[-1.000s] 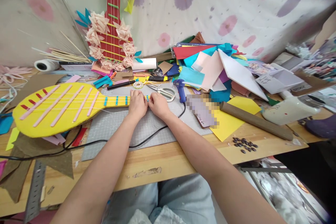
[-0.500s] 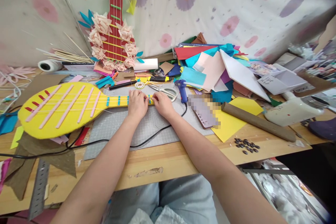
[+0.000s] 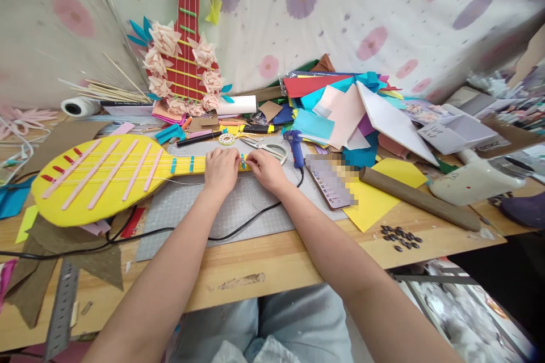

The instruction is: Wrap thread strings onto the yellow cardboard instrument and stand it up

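While I have the left hand (image 3: 222,169) clasping the neck (image 3: 183,165) of the yellow instrument (image 3: 94,184) at left, that hand has edged leftward, hiding a blue strip visible earlier; what the right hand (image 3: 267,170), fingertips bunched farther right, grasps, I cannot tell.

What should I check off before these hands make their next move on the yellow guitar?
1. Left hand at the neck of the yellow guitar: ok, fingers over the neck.
2. Right hand near the neck's far end: ok, but what its fingertips pinch, cannot tell.
3. Strings all lying along the neck: not ok, one thin string strays past its near edge.
4. Glue gun apart from the hands: ok; whether it is hot, cannot tell.
5. Cable clear of the arms: not ok, it crosses the mat where the forearms reach over.
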`<state>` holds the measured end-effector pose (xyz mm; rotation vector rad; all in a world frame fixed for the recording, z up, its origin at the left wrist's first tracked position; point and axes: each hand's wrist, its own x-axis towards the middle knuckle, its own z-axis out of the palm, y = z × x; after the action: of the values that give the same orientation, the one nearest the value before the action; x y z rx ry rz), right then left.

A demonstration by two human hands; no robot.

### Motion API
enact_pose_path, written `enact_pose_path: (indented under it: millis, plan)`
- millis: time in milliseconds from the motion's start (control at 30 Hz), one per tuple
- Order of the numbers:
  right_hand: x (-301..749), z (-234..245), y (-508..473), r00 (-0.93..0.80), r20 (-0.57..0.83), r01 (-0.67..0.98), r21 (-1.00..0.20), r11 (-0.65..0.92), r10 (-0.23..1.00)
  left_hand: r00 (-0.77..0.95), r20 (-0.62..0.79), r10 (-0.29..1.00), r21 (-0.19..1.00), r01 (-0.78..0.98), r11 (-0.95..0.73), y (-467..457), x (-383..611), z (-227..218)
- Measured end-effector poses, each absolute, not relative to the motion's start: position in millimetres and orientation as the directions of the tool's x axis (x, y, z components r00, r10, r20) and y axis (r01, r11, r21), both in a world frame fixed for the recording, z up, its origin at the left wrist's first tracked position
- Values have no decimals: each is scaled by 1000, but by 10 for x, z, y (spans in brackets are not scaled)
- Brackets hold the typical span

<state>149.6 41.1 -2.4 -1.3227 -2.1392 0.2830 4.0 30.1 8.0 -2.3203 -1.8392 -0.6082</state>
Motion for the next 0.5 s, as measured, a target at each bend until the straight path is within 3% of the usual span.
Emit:
enact_pose_path:
  millis: [267, 500]
  plan:
    - [1518, -64, 434, -390, 292, 722, -491, 487, 873, 112, 320, 941, 300, 930, -212, 289, 61, 58]
    - [1527, -62, 425, -390, 346, 688, -507, 520, 853, 73, 368, 927, 277, 943, -185, 292, 98, 23]
